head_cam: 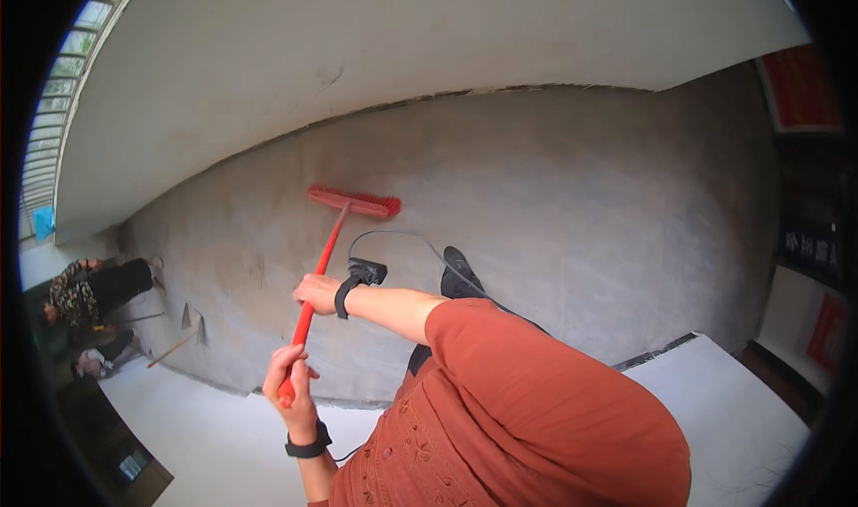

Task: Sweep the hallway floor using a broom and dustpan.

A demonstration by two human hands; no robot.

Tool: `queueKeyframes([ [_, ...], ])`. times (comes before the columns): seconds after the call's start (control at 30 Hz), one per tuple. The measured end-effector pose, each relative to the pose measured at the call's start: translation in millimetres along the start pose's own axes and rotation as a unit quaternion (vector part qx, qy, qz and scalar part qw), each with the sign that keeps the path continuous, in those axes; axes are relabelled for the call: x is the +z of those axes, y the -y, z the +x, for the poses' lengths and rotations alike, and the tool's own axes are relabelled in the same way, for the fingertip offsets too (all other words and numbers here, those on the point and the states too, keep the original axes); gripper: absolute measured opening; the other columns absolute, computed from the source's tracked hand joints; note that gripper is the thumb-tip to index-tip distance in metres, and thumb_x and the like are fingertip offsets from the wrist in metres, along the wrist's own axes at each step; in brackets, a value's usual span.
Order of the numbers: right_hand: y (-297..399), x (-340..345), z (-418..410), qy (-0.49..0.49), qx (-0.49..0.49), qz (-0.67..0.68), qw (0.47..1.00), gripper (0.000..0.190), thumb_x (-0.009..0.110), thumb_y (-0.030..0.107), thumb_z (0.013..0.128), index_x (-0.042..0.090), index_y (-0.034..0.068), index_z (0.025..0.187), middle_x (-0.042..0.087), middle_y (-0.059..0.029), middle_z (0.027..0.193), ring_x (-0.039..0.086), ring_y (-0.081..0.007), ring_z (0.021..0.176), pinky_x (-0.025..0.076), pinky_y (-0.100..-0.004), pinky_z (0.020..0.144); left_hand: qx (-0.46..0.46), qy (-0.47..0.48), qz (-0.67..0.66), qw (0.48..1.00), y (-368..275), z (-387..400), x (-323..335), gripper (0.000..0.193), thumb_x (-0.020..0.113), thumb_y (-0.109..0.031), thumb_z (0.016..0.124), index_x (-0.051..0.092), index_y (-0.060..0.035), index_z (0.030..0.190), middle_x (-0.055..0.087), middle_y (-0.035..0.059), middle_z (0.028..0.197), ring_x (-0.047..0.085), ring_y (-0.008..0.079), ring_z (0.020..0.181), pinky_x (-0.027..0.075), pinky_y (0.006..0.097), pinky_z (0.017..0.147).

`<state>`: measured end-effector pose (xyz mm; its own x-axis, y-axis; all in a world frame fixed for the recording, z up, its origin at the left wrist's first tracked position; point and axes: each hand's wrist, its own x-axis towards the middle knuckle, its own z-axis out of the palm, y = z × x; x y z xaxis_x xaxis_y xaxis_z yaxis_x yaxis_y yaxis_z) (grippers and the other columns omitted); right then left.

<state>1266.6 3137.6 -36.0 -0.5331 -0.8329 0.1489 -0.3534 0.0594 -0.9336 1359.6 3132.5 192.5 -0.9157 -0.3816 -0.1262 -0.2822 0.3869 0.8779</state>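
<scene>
A push broom with a red bristled head and a red handle slants across the grey concrete floor. Its head lies on the floor, well out from the wall. My right hand is wrapped around the middle of the handle; a black strap with a small black device and a cable is on that wrist. Lower down, my left hand holds the handle near its end, and that wrist wears a black band. My black shoe stands to the right of the handle.
A long-handled dustpan stands on the floor at the left. Beyond it are a person in a patterned top and another person. A pale wall borders the floor; a white wall corner juts in at the right.
</scene>
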Motion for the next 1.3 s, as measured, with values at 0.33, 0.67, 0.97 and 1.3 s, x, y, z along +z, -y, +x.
queueKeyframes([
  [0.33,16,-52,-41,0.023,0.157,-0.159,0.974,0.005,0.056,0.010,0.071,0.061,0.011,0.074,0.061,-0.0075,0.077,0.055,-0.0293,0.084,0.047,-0.0427,0.062,0.005,0.045,-0.123,0.991,30,-6,-17,0.015,0.048,0.002,0.082,0.057,0.0027,0.094,0.058,0.0109,0.089,0.056,0.0145,0.063,0.047,0.0238,0.057],
  [0.67,5,7,-100,-0.041,0.127,-0.137,0.981,0.006,0.057,0.009,0.069,0.061,0.011,0.072,0.061,-0.0100,0.075,0.057,-0.0304,0.079,0.046,-0.0401,0.066,0.033,0.139,-0.083,0.986,36,-58,-2,0.017,0.051,-0.003,0.085,0.058,0.0038,0.098,0.056,0.0086,0.087,0.055,0.0120,0.069,0.050,0.0242,0.060],
  [0.97,40,-58,-99,-0.080,0.142,-0.174,0.971,0.011,0.055,0.006,0.068,0.061,0.012,0.075,0.062,-0.0090,0.078,0.059,-0.0303,0.080,0.047,-0.0410,0.065,0.105,0.155,-0.137,0.973,-8,-48,6,0.018,0.050,-0.002,0.085,0.055,0.0046,0.100,0.061,0.0091,0.085,0.057,0.0121,0.072,0.050,0.0233,0.060],
  [1.3,-21,-200,-166,-0.147,0.346,-0.247,0.893,0.014,0.053,0.012,0.073,0.064,0.016,0.081,0.063,-0.0100,0.086,0.059,-0.0306,0.088,0.050,-0.0427,0.069,0.063,0.332,-0.179,0.924,-18,71,128,0.018,0.055,-0.004,0.083,0.057,0.0025,0.099,0.058,0.0071,0.095,0.057,0.0128,0.080,0.048,0.0256,0.071],
])
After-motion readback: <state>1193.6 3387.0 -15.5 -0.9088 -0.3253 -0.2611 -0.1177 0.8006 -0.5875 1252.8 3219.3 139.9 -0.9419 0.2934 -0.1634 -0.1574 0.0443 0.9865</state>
